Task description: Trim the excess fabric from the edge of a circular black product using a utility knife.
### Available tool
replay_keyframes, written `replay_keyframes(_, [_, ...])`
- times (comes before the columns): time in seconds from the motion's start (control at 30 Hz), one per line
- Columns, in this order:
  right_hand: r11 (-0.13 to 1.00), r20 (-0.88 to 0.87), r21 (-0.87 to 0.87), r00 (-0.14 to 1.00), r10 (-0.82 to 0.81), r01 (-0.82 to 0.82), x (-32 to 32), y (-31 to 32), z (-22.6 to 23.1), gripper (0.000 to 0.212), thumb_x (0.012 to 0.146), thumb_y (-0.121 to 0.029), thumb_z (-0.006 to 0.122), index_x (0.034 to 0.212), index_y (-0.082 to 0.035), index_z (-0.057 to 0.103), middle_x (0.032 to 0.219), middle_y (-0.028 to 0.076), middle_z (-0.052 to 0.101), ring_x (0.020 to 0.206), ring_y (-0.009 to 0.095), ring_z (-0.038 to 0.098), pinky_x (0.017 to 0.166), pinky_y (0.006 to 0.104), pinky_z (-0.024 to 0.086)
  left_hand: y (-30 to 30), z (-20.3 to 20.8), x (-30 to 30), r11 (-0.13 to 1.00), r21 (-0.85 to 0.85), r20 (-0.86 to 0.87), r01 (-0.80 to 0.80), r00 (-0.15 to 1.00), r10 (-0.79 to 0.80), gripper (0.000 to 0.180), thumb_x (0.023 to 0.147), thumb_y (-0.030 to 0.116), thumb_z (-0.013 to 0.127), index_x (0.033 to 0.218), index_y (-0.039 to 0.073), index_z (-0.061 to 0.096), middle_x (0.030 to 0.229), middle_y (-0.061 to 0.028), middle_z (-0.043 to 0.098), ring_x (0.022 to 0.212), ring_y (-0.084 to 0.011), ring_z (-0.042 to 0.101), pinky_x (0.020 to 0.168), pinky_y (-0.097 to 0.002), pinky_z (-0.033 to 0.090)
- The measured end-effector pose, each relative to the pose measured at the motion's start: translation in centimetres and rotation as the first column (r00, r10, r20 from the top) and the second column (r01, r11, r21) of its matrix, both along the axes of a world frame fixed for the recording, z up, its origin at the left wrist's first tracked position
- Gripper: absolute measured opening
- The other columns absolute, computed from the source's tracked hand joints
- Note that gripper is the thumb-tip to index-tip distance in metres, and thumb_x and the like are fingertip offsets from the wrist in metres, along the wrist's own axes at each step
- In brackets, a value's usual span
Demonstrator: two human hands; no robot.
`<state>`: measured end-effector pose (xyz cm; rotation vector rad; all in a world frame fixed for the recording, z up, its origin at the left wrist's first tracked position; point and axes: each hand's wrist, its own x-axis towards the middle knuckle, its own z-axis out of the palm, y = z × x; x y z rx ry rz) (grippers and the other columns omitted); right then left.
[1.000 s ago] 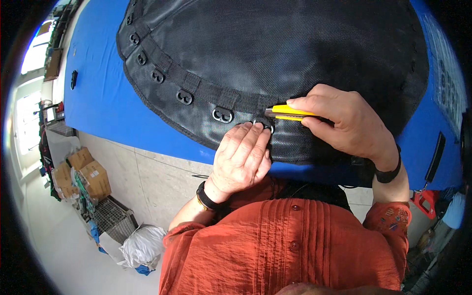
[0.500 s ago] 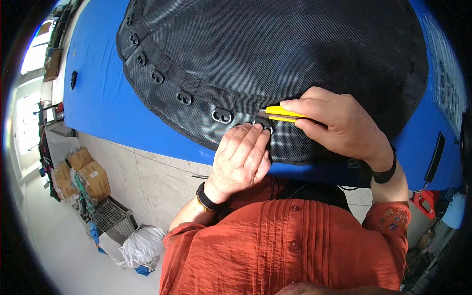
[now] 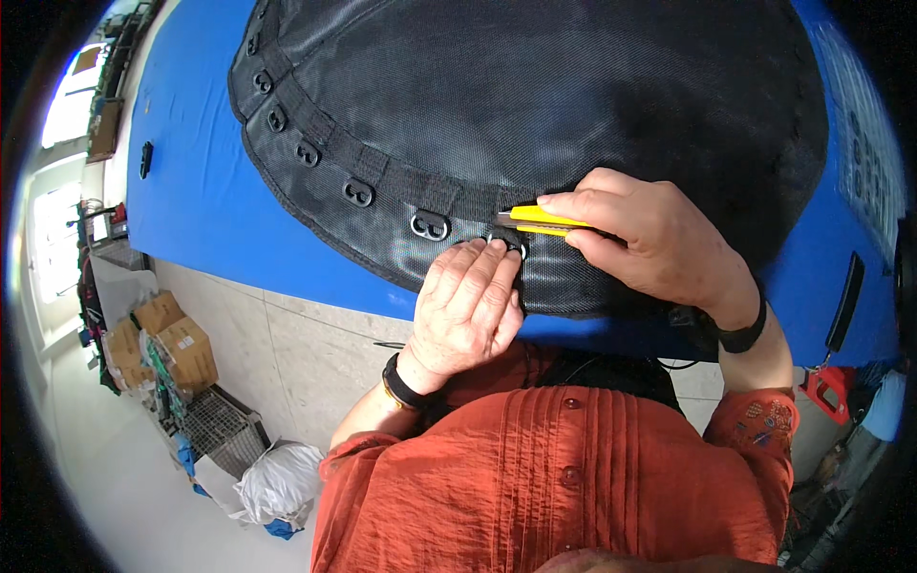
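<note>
A large black mesh sheet, round-edged, lies over the blue table. A black webbing strap curves along its near left border, with several metal double rings held on by short loops. My left hand bends its fingers over one of these rings at the near edge; the fingertips partly cover it. My right hand grips a yellow utility knife. The knife's tip points left and meets the strap just above the ring under my left fingers. I cannot make out how deep the blade sits.
The blue tabletop shows to the left. A small black object lies there, and a black strip with a red-handled item is at the right. Cardboard boxes, a wire basket and white bags stand on the floor.
The knife and my right hand have shifted very slightly left. My left hand stays on the ring, and the sheet looks nearly unmoved.
</note>
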<state>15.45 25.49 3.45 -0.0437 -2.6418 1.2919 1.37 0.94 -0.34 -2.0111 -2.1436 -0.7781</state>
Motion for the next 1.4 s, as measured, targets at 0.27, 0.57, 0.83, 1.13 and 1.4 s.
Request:
replay_keyframes(0.27, [1.000,0.020,-0.023,1.000,-0.012,0.012,0.0,0.0,0.1,0.031,0.097,-0.009,0.073,0.128,-0.008,0.073,0.105,0.014,0.070,0.089,0.037,0.073,0.077,0.0440,0.060,0.0,0.2,0.0,1.000,-0.013,0.003,-0.002,1.000,0.002,0.039,0.091,0.014,0.072,0.127,-0.002,0.075,0.128,-0.0188,0.072,0.115,-0.0353,0.071,0.105,-0.0497,0.057])
replay_keyframes(0.57, [1.000,0.069,0.026,0.998,0.005,-0.006,0.6,1.1,1.0,0.029,0.095,-0.010,0.074,0.124,-0.006,0.075,0.101,0.015,0.071,0.090,0.038,0.072,0.079,0.0452,0.059,0.0,0.3,0.1,1.000,0.008,0.017,-0.002,1.000,0.002,0.039,0.091,0.013,0.072,0.127,-0.002,0.074,0.128,-0.0185,0.072,0.114,-0.0369,0.070,0.103,-0.0492,0.056])
replay_keyframes(0.83, [1.000,0.027,0.029,1.000,-0.008,0.007,0.7,1.0,1.3,0.027,0.095,-0.011,0.072,0.120,-0.001,0.077,0.100,0.019,0.073,0.090,0.040,0.072,0.081,0.0462,0.059,0.1,0.0,0.0,0.999,0.052,0.012,0.001,1.000,-0.002,0.039,0.090,0.011,0.073,0.127,-0.001,0.073,0.127,-0.0176,0.071,0.114,-0.0376,0.069,0.101,-0.0489,0.056])
replay_keyframes(1.13, [0.999,-0.019,-0.053,1.000,0.009,-0.010,0.8,1.0,0.8,0.027,0.094,-0.009,0.073,0.119,0.002,0.077,0.100,0.021,0.074,0.090,0.040,0.073,0.080,0.0447,0.059,0.2,0.2,0.3,0.999,0.051,-0.004,-0.009,1.000,0.009,0.038,0.090,0.011,0.072,0.127,-0.001,0.072,0.127,-0.0178,0.071,0.114,-0.0378,0.068,0.102,-0.0479,0.056])
replay_keyframes(1.4, [0.994,-0.064,-0.094,0.997,0.044,-0.050,0.5,1.2,-0.6,0.031,0.094,-0.011,0.074,0.122,0.002,0.075,0.103,0.023,0.073,0.093,0.044,0.073,0.084,0.0474,0.059,0.2,0.4,0.2,0.998,0.058,0.046,0.001,0.999,-0.003,0.036,0.091,0.007,0.068,0.126,-0.002,0.072,0.125,-0.0190,0.070,0.111,-0.0384,0.068,0.099,-0.0493,0.056])
